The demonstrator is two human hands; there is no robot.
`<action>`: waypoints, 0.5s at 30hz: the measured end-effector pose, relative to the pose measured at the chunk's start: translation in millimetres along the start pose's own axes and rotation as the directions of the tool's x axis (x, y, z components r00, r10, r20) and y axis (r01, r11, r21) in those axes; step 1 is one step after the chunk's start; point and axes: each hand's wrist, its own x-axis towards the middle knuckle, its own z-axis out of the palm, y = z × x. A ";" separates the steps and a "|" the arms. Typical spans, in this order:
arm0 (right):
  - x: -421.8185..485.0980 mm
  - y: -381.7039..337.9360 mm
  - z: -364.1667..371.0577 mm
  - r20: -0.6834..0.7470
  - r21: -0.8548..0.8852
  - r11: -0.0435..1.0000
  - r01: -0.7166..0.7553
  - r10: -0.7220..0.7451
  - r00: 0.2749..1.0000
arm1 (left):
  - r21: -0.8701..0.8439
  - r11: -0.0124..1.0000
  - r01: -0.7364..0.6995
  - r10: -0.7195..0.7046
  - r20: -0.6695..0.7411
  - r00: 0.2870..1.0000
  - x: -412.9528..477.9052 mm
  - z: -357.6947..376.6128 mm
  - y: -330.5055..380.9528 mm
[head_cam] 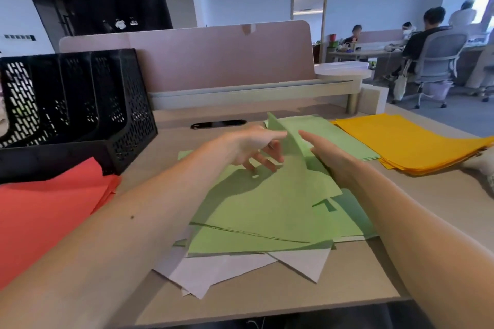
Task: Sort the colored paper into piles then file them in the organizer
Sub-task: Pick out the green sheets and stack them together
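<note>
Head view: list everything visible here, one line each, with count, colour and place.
green sheets: many, green, loose at desk centre
green pile: one, green, behind the hands
yellow pile: one, yellow, far right
red sheets: several, red, left edge
white sheets: several, white, under the green
organizer: one, black mesh, back left, slots look empty
divider: one, pink, behind desk
left hand: fingers pinching a raised green sheet
right hand: open, beside that sheet
</note>
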 end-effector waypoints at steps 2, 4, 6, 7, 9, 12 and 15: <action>0.9 1.9 0.2 0.061 -0.052 0.998 0.020 -0.016 0.998 | -0.057 0.998 -0.016 0.016 0.005 1.000 3.0 -9.0 -7.4; 5.6 5.9 1.4 0.018 -0.129 0.990 0.055 -0.053 0.998 | -0.060 0.997 -0.041 0.032 -0.135 0.990 6.3 -27.0 -19.5; 8.6 8.3 1.6 -0.071 -0.269 0.960 0.070 -0.092 0.993 | 0.021 0.999 -0.024 0.030 -0.326 0.945 9.6 -49.1 -37.9; 8.0 8.2 1.9 -0.095 -0.324 0.944 0.063 -0.099 0.991 | 0.049 0.999 0.005 0.015 -0.397 0.918 9.9 -59.6 -48.7; 8.3 7.7 2.3 -0.113 -0.355 0.933 0.054 -0.100 0.989 | 0.016 0.997 0.071 -0.057 -0.440 0.896 6.9 -75.5 -69.7; 12.1 7.1 4.5 -0.129 -0.327 0.943 0.062 -0.110 0.986 | -0.109 0.987 0.119 -0.151 -0.375 0.915 0.7 -86.9 -88.9; 9.5 6.4 12.7 -0.042 -0.272 0.958 0.093 -0.108 0.993 | -0.223 0.971 0.083 -0.146 -0.282 0.948 -2.7 -89.6 -94.4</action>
